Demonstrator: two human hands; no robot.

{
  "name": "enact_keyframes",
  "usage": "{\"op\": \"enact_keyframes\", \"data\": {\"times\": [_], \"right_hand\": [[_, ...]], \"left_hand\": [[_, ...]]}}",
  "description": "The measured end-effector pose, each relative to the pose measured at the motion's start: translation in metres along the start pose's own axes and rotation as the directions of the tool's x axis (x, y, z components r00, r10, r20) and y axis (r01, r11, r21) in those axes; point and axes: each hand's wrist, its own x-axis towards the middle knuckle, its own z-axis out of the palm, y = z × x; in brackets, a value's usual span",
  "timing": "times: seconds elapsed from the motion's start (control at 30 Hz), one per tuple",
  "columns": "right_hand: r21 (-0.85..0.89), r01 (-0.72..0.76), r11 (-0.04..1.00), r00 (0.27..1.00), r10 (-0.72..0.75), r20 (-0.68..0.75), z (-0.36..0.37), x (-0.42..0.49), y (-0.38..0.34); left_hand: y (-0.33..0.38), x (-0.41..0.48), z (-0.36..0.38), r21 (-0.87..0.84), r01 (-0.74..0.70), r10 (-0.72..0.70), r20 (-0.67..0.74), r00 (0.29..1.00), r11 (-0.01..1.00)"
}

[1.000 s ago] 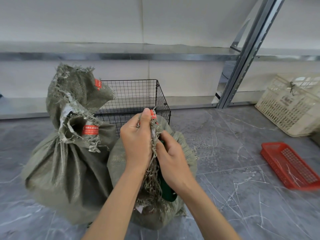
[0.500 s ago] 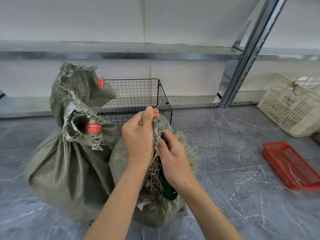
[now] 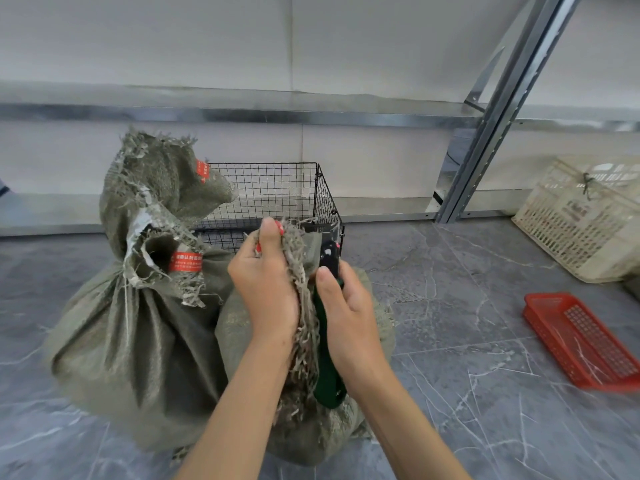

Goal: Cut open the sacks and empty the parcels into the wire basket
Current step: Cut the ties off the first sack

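Two grey-green woven sacks stand on the floor in front of a black wire basket (image 3: 277, 188). The left sack (image 3: 138, 323) is tied at the neck with a red band, its frayed top upright. My left hand (image 3: 266, 292) grips the frayed neck of the nearer sack (image 3: 374, 317), bunching it upward. My right hand (image 3: 349, 317) holds a green-handled knife (image 3: 327, 382), its black head and blade raised beside the bunched neck near the basket's front corner. The basket's inside looks bare from here.
A red plastic tray (image 3: 585, 341) lies on the grey marble floor at the right. A cream slotted crate (image 3: 581, 220) stands behind it. A slanted metal shelf post (image 3: 485, 133) and a low shelf run along the wall.
My right hand has pulled away from the sack's neck to the right, and the knife's black head and blade now show above it. My left hand keeps its grip.
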Motion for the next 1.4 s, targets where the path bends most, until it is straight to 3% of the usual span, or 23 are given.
{"op": "enact_keyframes", "data": {"times": [0.27, 0.47, 0.57, 0.7, 0.87, 0.9, 1.13, 1.3, 1.4], "right_hand": [[0.023, -0.053, 0.998, 0.996, 0.052, 0.074, -0.003, 0.005, 0.000], [0.078, -0.095, 0.992, 0.991, 0.086, 0.106, -0.017, 0.013, -0.002], [0.079, -0.097, 0.992, 0.994, 0.093, 0.051, -0.025, 0.019, -0.003], [0.163, -0.112, 0.980, 0.993, 0.117, -0.020, -0.038, 0.025, -0.008], [0.206, -0.074, 0.976, 0.992, 0.094, -0.086, -0.052, 0.032, -0.011], [0.225, -0.077, 0.971, 0.992, 0.098, -0.083, -0.055, 0.034, -0.011], [0.265, -0.106, 0.958, 0.994, 0.109, 0.005, -0.073, 0.035, -0.012], [0.220, -0.114, 0.969, 0.992, 0.123, -0.029, -0.100, 0.028, -0.007], [0.173, -0.116, 0.978, 0.990, 0.129, -0.062, -0.115, 0.023, 0.002]], "left_hand": [[0.001, 0.005, -0.001, -0.080, 0.158, -0.147, 0.124, 0.981, 0.984], [0.009, 0.003, -0.001, 0.034, 0.206, -0.208, 0.233, 0.950, 0.978], [0.008, 0.003, -0.004, 0.074, 0.257, -0.267, 0.316, 0.910, 0.964], [0.015, 0.000, -0.009, 0.136, 0.190, -0.234, 0.557, 0.797, 0.972], [0.016, 0.003, -0.021, 0.327, 0.038, -0.298, 0.798, 0.524, 0.944], [0.017, 0.001, -0.020, 0.346, 0.015, -0.306, 0.808, 0.503, 0.938], [0.006, -0.020, -0.009, 0.349, -0.173, -0.160, 0.744, 0.648, 0.921], [-0.001, -0.031, -0.007, 0.382, -0.236, -0.071, 0.639, 0.766, 0.894], [-0.005, -0.040, -0.004, 0.428, -0.289, -0.042, 0.614, 0.788, 0.856]]}}
